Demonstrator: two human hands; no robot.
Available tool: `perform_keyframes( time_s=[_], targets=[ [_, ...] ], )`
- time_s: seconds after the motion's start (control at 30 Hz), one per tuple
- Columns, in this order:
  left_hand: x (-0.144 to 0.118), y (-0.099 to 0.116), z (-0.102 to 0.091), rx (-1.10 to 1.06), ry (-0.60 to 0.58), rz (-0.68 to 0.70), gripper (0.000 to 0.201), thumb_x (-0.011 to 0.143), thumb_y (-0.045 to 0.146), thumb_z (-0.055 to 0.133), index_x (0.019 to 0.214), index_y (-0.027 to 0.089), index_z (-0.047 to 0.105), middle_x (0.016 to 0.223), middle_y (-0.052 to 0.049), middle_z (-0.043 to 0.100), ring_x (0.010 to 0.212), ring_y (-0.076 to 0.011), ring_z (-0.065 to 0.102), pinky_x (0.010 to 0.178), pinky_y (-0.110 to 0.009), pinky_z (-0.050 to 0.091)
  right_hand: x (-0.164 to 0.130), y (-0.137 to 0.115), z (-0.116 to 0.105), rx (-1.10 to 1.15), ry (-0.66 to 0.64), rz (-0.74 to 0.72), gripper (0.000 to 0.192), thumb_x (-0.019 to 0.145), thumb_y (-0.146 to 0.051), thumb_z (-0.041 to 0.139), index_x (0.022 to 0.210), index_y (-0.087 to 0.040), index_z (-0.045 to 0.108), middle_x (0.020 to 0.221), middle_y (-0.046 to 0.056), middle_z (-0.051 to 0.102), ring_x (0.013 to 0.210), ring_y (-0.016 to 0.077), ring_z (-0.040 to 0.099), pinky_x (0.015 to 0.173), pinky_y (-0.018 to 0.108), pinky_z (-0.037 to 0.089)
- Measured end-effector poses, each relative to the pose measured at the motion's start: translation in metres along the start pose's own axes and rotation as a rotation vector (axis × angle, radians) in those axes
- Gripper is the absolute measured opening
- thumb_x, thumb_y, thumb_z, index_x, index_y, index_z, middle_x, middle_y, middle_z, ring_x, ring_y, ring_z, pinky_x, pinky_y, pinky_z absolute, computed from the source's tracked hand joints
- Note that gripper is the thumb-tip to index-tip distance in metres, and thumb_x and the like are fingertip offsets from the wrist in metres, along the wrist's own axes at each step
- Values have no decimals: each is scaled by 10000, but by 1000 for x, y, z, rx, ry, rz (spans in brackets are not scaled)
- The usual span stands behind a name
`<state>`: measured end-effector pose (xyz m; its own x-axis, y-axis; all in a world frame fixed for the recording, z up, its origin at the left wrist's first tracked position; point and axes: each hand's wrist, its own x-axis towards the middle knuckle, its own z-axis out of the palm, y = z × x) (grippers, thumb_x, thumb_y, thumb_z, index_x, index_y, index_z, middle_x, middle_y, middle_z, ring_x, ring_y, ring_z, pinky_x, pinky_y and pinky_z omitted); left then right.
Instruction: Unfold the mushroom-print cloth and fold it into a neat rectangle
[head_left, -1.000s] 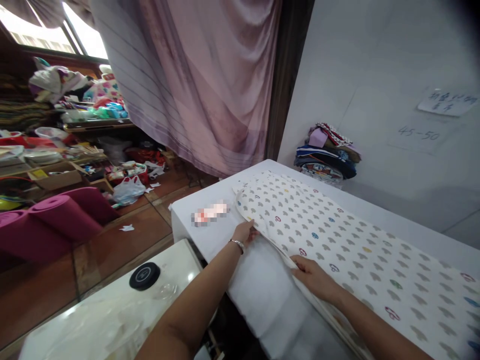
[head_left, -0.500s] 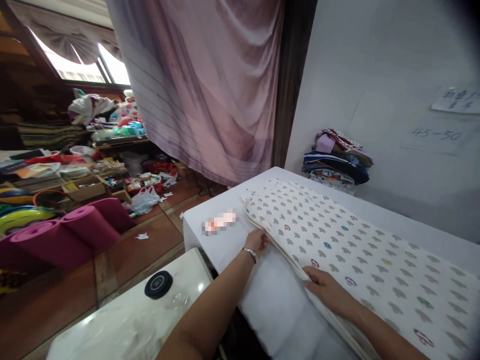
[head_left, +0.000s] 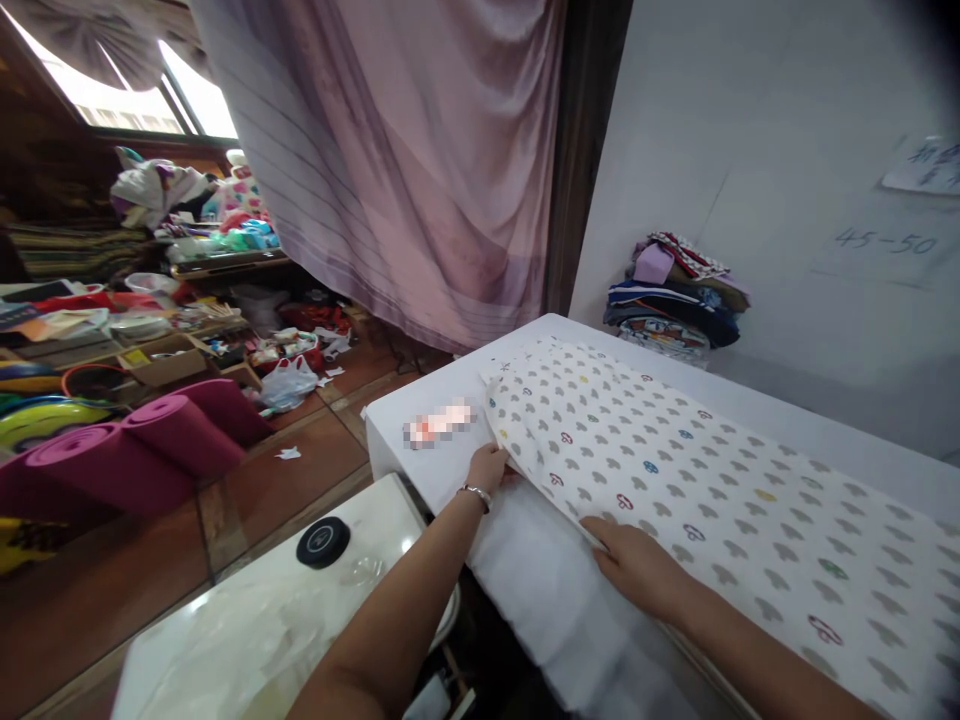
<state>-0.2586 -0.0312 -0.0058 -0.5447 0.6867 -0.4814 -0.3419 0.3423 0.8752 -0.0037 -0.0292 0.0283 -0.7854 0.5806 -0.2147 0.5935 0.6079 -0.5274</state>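
Observation:
A white cloth [head_left: 675, 480] printed with grey, red, blue, green and yellow motifs lies along the white-covered table [head_left: 532, 560]. My left hand [head_left: 490, 468], a bracelet at its wrist, pinches the cloth's near edge close to its far left corner. Farther along the same edge, my right hand [head_left: 637, 565] grips it, thumb on top and the other fingers partly hidden beneath. The edge is stretched between the two hands. Beyond my left hand, a blurred pinkish patch [head_left: 439, 424] sits on the table covering; what it is cannot be made out.
A white side table [head_left: 225, 640] carries a round black lid [head_left: 323, 542] and clear plastic. Folded fabrics [head_left: 675, 300] are stacked against the wall. A pink curtain [head_left: 450, 160] hangs behind. Rolled magenta mats [head_left: 142, 440] and cluttered boxes [head_left: 169, 358] stand at left.
My left hand has drawn the cloth's edge slightly left and toward the far corner. My right hand has shifted a little left along with it. The view has tilted slightly.

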Motion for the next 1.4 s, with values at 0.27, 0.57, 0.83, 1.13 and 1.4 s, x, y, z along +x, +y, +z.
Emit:
perform_keyframes(
  time_s=[0.27, 0.57, 0.83, 1.13, 1.4],
  targets=[
    [-16, 7, 8, -187, -78, -69, 109, 748, 103, 473, 768, 184, 543, 680, -31, 650, 593, -151, 631, 622, -296, 538, 2, 4, 7, -96, -27, -4, 461, 816, -210, 374, 1272, -224, 441, 1067, 83, 622, 950, 242, 563, 753, 302, 381],
    [-15, 7, 10, -195, -117, -61, 62, 729, 157, 558, 789, 141, 561, 632, -45, 639, 572, -162, 633, 595, -305, 553, 1, 1, 3, -79, -15, 5, 426, 814, -180, 385, 1223, -254, 478, 1025, 45, 637, 921, 217, 569, 759, 287, 370],
    [-11, 0, 12, -99, -14, 38, 158, 714, 67, 553, 847, 152, 548, 694, -35, 658, 624, -154, 631, 609, -284, 540, -2, -7, 8, -327, -16, 11, 404, 857, -177, 335, 1248, -194, 437, 952, 94, 618, 798, 222, 580, 675, 301, 366],
    [-12, 2, 24, -80, -16, 34, 89, 778, 152, 547, 866, 160, 543, 748, -32, 647, 630, -142, 619, 622, -292, 539, 21, -22, 9, -345, 110, 50, 290, 857, -119, 330, 1066, -167, 525, 1005, 104, 580, 837, 206, 559, 687, 283, 367],
    [-60, -24, 34, -187, -390, -157, 248, 806, 322, 551, 882, 91, 597, 724, -102, 655, 592, -164, 631, 572, -285, 527, 25, -4, 3, 38, 246, -50, 222, 810, -150, 400, 928, -196, 582, 889, 26, 632, 829, 166, 555, 716, 240, 365]
  ],
)
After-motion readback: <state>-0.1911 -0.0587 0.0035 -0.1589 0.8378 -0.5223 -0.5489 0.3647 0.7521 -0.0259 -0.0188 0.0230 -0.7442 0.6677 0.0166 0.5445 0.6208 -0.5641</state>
